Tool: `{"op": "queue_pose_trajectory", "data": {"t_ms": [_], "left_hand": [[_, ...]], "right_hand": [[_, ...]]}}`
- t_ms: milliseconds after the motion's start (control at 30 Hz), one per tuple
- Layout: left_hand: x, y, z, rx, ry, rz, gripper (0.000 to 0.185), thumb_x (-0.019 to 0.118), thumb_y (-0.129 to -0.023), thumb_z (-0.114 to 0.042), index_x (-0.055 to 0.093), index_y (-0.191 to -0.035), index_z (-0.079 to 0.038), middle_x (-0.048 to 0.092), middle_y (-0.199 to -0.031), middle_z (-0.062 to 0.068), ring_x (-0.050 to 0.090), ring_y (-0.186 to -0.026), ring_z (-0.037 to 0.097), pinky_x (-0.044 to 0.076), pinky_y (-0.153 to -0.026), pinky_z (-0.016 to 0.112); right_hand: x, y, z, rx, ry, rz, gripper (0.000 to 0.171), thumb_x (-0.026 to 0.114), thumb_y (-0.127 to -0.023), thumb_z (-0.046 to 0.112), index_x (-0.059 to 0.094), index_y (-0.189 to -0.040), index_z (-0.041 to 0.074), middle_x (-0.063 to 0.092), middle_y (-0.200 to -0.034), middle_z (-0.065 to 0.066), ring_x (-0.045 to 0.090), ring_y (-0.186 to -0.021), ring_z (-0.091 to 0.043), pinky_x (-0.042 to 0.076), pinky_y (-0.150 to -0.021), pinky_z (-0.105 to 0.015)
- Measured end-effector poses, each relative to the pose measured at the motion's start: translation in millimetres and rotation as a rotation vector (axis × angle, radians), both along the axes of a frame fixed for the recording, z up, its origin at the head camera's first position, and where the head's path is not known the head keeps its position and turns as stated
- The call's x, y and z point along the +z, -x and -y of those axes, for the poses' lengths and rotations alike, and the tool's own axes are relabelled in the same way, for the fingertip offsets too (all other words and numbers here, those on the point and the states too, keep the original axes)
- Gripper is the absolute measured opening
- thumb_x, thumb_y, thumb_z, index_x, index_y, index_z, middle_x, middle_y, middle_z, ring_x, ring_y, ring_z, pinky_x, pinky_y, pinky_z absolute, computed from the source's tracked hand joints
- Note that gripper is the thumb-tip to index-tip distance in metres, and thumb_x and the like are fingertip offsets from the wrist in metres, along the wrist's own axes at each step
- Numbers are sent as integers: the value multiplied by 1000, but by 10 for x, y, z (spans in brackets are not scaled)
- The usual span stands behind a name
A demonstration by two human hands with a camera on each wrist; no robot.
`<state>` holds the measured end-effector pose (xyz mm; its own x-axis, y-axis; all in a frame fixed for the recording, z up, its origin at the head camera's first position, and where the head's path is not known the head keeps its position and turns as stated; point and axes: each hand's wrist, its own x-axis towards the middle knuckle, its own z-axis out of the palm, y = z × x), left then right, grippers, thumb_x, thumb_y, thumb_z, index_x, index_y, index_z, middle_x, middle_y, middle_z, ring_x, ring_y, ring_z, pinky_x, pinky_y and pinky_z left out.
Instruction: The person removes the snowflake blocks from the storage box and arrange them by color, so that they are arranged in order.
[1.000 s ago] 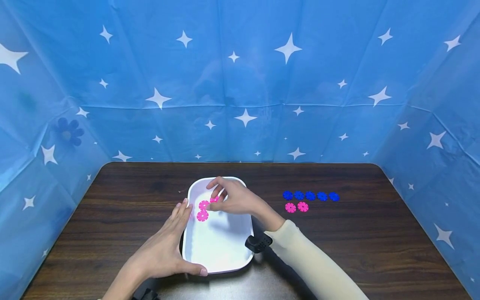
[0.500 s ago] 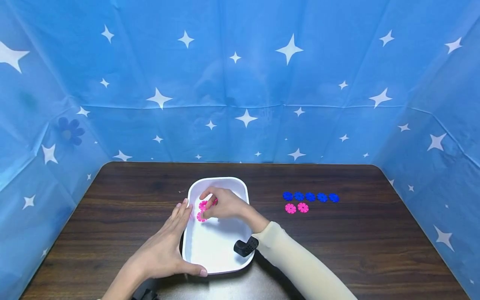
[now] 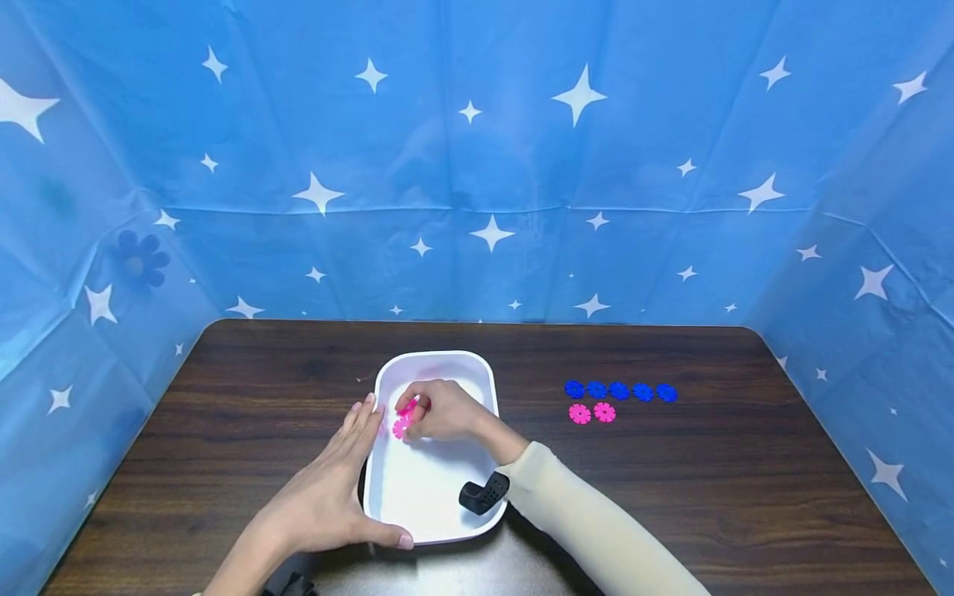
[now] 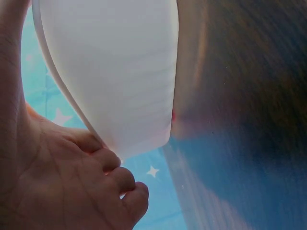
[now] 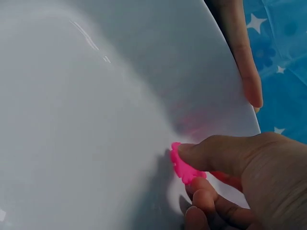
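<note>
A white tray (image 3: 436, 497) stands on the table, left of centre. My left hand (image 3: 328, 484) rests against its outer left side with stretched fingers, the thumb lying along the front edge. Inside the tray, my right hand (image 3: 443, 410) pinches a pink notched plastic disc (image 5: 184, 165) between thumb and fingers, seen near the tray wall in the right wrist view. In the head view, pink shows at two spots by these fingertips, one a pink disc (image 3: 400, 427) partly covered by the hand. The left wrist view gives the tray's outer wall (image 4: 115, 72) and my curved fingers beside the rim.
Right of the tray, several blue discs (image 3: 619, 391) lie in a row on the dark wooden table (image 3: 715, 488). Two pink discs (image 3: 604, 412) lie just in front of that row's left end. A blue star-patterned curtain (image 3: 484, 165) surrounds the back and sides.
My right hand has shifted left and slightly toward me within the tray, to the pink discs at its left. It now covers more of them. The left hand stays in place.
</note>
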<state>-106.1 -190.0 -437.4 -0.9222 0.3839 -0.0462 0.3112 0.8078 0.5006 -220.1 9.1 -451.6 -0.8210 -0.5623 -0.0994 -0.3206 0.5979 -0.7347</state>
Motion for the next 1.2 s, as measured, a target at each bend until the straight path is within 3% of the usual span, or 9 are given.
{"op": "queue_pose_trajectory", "data": {"t_ms": [333, 700, 933, 1200], "left_hand": [[15, -1, 8, -3, 0, 6, 156, 75, -49, -93, 5, -167, -16, 1, -175, 7, 4, -162, 33, 30, -121, 61], [21, -4, 10, 3, 0, 8, 157, 75, -49, -93, 8, -166, -13, 3, -175, 9, 5, -162, 34, 28, -122, 61], [29, -16, 6, 0, -2, 3, 157, 76, -49, -92, 8, -166, -13, 1, -175, 8, 4, -162, 35, 27, -123, 61], [17, -15, 1, -4, -10, -3, 157, 74, -50, -93, 9, -166, -11, 3, -175, 9, 5, -161, 36, 28, -122, 61]], "right_hand": [[-22, 8, 9, 23, -27, -22, 21, 84, -80, 7, 76, -99, 9, 56, -70, 7, 46, -60, -2, 35, -61, -16], [39, -13, 31, 33, -79, -71, 25, 87, -78, 7, 71, -97, 10, 60, -75, 3, 47, -64, -3, 37, -63, -18], [88, -9, 15, 87, -60, -87, 16, 78, -81, 0, 72, -94, 7, 60, -66, 4, 48, -58, -1, 37, -59, -16], [176, 34, -62, 130, -60, -65, 9, 71, -86, 4, 77, -87, 11, 65, -64, 10, 52, -56, 1, 40, -59, -16]]}}
